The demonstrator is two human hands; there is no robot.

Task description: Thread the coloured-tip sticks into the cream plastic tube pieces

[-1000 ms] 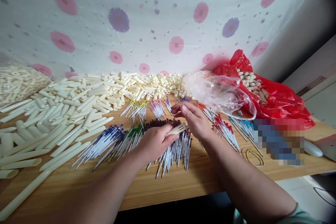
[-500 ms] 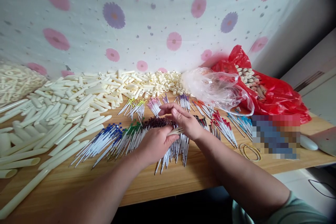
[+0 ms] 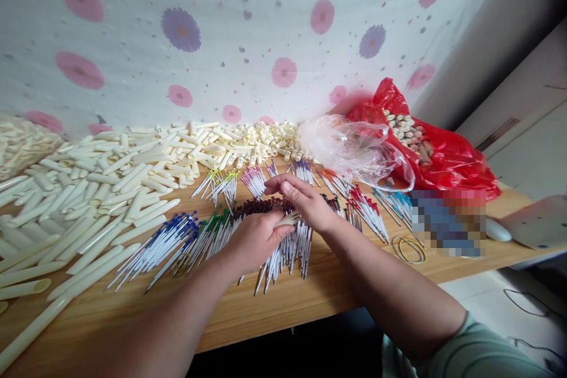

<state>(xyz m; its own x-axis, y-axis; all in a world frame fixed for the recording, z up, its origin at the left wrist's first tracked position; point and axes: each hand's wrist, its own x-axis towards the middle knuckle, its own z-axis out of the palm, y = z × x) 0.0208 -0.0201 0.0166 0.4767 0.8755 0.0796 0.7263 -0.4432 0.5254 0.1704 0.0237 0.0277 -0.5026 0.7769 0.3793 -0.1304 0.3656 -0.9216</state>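
Observation:
My left hand (image 3: pixel 259 236) is closed around a cream slotted pen part (image 3: pixel 289 219), whose slotted end sticks out between thumb and fingers. Over that end is my right hand (image 3: pixel 305 204), its fingers stretched out and thumb raised; whether its palm touches the part cannot be made out. Below both hands lie white pen refills with dark maroon tips (image 3: pixel 283 254). Green-tipped refills (image 3: pixel 210 239) and blue-tipped refills (image 3: pixel 162 242) lie to the left. To the right are red-tipped refills (image 3: pixel 369 214). Pink-tipped refills (image 3: pixel 254 181) lie just beyond the hands.
Cream pen barrels (image 3: pixel 106 189) are heaped across the left and back of the wooden table (image 3: pixel 248 322). A clear plastic bag (image 3: pixel 349 147) and a red bag (image 3: pixel 460 156) with cream parts stand back right. Rubber bands (image 3: pixel 408 249) lie near the blurred-out patch. A flowered curtain hangs behind.
The view has shifted slightly, so the scene sits further left. Both hands keep nearly the same pose around the slotted pen part.

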